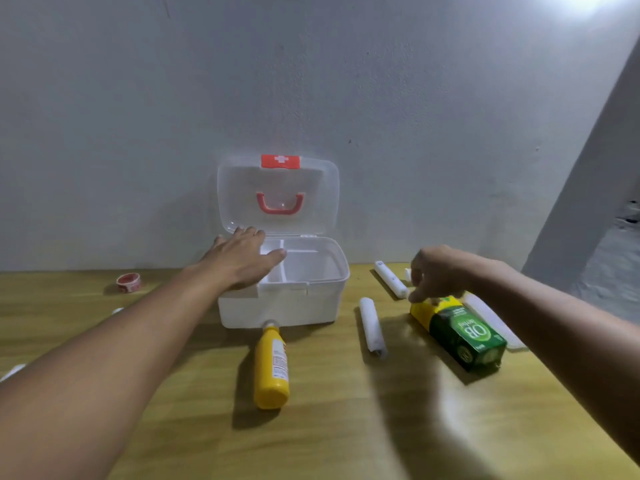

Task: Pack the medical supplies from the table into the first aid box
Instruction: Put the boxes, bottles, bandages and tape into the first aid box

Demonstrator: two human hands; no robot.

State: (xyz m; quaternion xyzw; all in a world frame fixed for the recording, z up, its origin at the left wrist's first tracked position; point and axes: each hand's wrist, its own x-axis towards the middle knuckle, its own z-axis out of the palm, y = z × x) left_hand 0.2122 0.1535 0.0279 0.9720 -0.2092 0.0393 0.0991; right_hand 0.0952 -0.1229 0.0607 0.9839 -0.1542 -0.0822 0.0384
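The white first aid box (pixel 311 306) stands open against the wall, its clear lid (pixel 311 188) upright, with a divided white tray inside. My left hand (pixel 239 258) lies flat on the box's left rim, fingers spread, holding nothing. My right hand (pixel 440 271) hovers over the yellow end of a green and yellow carton (pixel 464 334), fingertips touching it, with no firm grip visible. A yellow bottle (pixel 272 368) lies in front of the box. A white gauze roll (pixel 372 327) lies right of the box, and a white tube (pixel 391 280) lies behind it.
A red and white tape roll (pixel 129 282) sits at the far left of the wooden table (pixel 346 427). A flat clear packet (pixel 491 320) lies under my right forearm. Small white items (pixel 14 370) lie at the left edge. The wall is close behind the box.
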